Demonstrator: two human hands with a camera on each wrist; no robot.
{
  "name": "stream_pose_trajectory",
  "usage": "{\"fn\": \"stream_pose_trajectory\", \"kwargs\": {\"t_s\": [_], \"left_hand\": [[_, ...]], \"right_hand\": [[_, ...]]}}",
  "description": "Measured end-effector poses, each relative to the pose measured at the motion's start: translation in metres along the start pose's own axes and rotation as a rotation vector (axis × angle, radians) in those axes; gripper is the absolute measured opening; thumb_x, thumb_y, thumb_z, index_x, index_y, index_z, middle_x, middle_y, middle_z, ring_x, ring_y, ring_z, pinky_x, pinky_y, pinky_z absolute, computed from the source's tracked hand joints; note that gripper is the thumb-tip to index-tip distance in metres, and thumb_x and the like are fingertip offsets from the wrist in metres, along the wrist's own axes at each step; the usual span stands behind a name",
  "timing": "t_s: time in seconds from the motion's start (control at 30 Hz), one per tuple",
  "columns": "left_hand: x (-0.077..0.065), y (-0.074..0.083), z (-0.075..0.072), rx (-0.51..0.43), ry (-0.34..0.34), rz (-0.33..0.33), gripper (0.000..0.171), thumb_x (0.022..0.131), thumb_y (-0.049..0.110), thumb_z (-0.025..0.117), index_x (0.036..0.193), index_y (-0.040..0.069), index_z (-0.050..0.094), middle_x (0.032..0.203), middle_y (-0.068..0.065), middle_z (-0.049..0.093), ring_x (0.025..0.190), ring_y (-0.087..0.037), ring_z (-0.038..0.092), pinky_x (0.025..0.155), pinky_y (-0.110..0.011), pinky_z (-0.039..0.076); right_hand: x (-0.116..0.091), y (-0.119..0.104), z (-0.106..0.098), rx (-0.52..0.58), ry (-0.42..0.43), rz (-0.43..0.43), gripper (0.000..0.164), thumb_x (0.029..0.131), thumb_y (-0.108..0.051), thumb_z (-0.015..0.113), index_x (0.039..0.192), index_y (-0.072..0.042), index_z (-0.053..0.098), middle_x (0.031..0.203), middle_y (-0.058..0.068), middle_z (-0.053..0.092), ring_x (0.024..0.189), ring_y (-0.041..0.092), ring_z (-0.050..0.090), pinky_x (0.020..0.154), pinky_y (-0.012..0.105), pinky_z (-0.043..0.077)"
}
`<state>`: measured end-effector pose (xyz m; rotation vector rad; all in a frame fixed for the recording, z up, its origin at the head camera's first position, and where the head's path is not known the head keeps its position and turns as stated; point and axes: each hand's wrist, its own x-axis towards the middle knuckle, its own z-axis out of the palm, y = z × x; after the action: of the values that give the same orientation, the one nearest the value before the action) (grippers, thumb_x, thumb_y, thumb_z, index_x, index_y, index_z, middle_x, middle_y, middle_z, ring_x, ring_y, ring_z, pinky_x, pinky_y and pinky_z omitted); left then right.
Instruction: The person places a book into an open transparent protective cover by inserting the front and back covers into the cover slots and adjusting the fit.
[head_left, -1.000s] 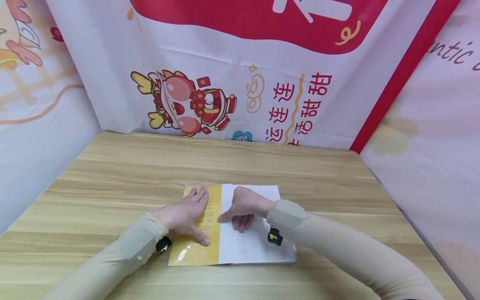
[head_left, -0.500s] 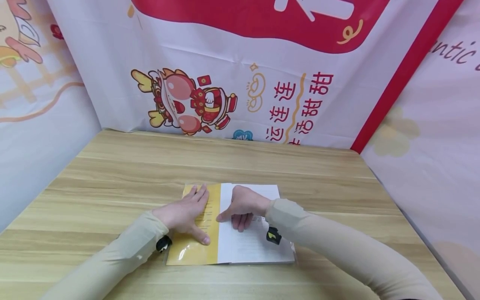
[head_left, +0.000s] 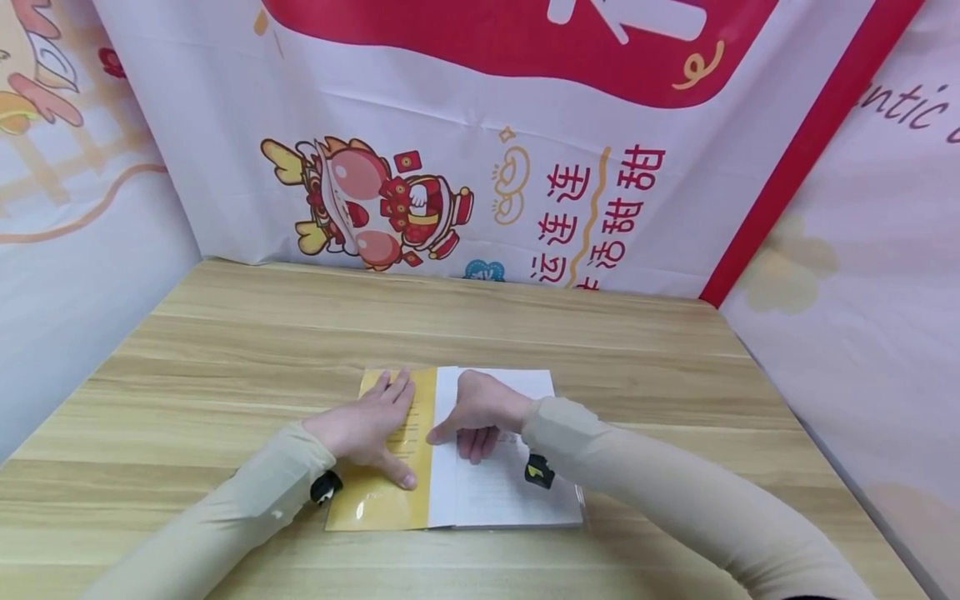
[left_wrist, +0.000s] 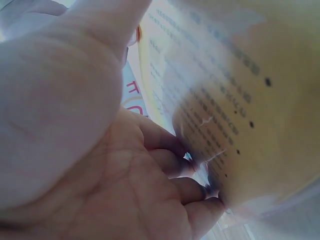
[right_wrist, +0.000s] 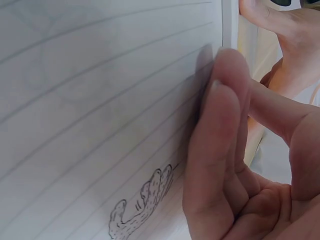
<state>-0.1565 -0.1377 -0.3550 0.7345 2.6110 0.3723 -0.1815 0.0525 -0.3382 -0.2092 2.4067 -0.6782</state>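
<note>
An open notebook [head_left: 517,500] in a clear plastic cover lies on the table. Its inner cover on the left is yellow with printed lines; the white page [right_wrist: 100,75] on the right is ruled and carries a small line drawing. My left hand [head_left: 367,429] rests on the yellow inner cover [head_left: 375,508], thumb and fingers spread. On the notebook's right side, my right hand [head_left: 480,408] bends its fingers over the white page. Its thumb reaches left and presses where white meets yellow. Close up, the right fingers [right_wrist: 212,130] touch the ruled page.
The wood-patterned table [head_left: 225,367] runs back to a white and red printed cloth [head_left: 450,108]. More printed cloth hangs at the left [head_left: 82,275] and the right [head_left: 862,333]. Each wrist carries a small black device.
The notebook has shifted slightly left, and both hands with it. My right thumb still presses at the fold and my left hand still rests on the yellow cover.
</note>
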Motion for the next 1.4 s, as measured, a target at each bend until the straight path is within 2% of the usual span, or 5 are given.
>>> {"fn": "stream_pose_trajectory", "kwargs": {"t_s": [0.4, 0.87, 1.07, 1.3, 1.4], "left_hand": [[-0.002, 0.0, -0.001, 0.006, 0.002, 0.006, 0.132, 0.063, 0.067, 0.072, 0.147, -0.011, 0.008, 0.153, -0.026, -0.005, 0.137, -0.047, -0.003, 0.11, -0.051, 0.01], [-0.001, 0.003, 0.002, 0.033, 0.015, -0.005, 0.132, 0.062, 0.066, 0.073, 0.146, -0.012, 0.009, 0.152, -0.028, -0.003, 0.137, -0.049, -0.002, 0.11, -0.051, 0.01], [-0.003, 0.003, 0.002, 0.02, 0.017, -0.008, 0.132, 0.062, 0.066, 0.074, 0.147, -0.011, 0.009, 0.152, -0.028, -0.004, 0.137, -0.048, -0.002, 0.11, -0.051, 0.01], [-0.003, 0.001, 0.001, -0.004, 0.018, -0.005, 0.133, 0.06, 0.067, 0.073, 0.148, -0.009, 0.008, 0.153, -0.024, -0.005, 0.138, -0.046, -0.004, 0.11, -0.051, 0.009], [-0.004, 0.0, -0.001, -0.002, 0.013, -0.003, 0.134, 0.06, 0.068, 0.073, 0.148, -0.008, 0.007, 0.153, -0.023, -0.007, 0.138, -0.045, -0.005, 0.11, -0.05, 0.008]], "right_hand": [[-0.004, 0.006, 0.002, -0.014, -0.014, -0.033, 0.036, 0.078, -0.038, 0.076, 0.069, -0.004, 0.069, 0.06, 0.008, 0.064, 0.049, 0.017, 0.061, 0.052, 0.03, 0.053], [-0.004, 0.001, 0.005, 0.009, -0.011, -0.003, 0.03, 0.077, -0.033, 0.077, 0.071, -0.004, 0.07, 0.059, 0.008, 0.063, 0.048, 0.018, 0.061, 0.049, 0.03, 0.053], [-0.002, 0.005, 0.007, -0.008, -0.003, 0.001, 0.034, 0.077, -0.038, 0.077, 0.07, -0.006, 0.068, 0.058, 0.006, 0.063, 0.048, 0.017, 0.06, 0.05, 0.028, 0.052], [-0.007, 0.021, 0.001, 0.109, -0.02, -0.136, 0.031, 0.083, -0.031, 0.073, 0.074, -0.003, 0.063, 0.063, 0.008, 0.065, 0.054, 0.019, 0.064, 0.054, 0.032, 0.054], [-0.013, 0.028, -0.008, 0.121, 0.026, -0.199, 0.029, 0.086, -0.031, 0.07, 0.078, -0.004, 0.064, 0.066, 0.007, 0.066, 0.059, 0.021, 0.065, 0.056, 0.033, 0.054]]}}
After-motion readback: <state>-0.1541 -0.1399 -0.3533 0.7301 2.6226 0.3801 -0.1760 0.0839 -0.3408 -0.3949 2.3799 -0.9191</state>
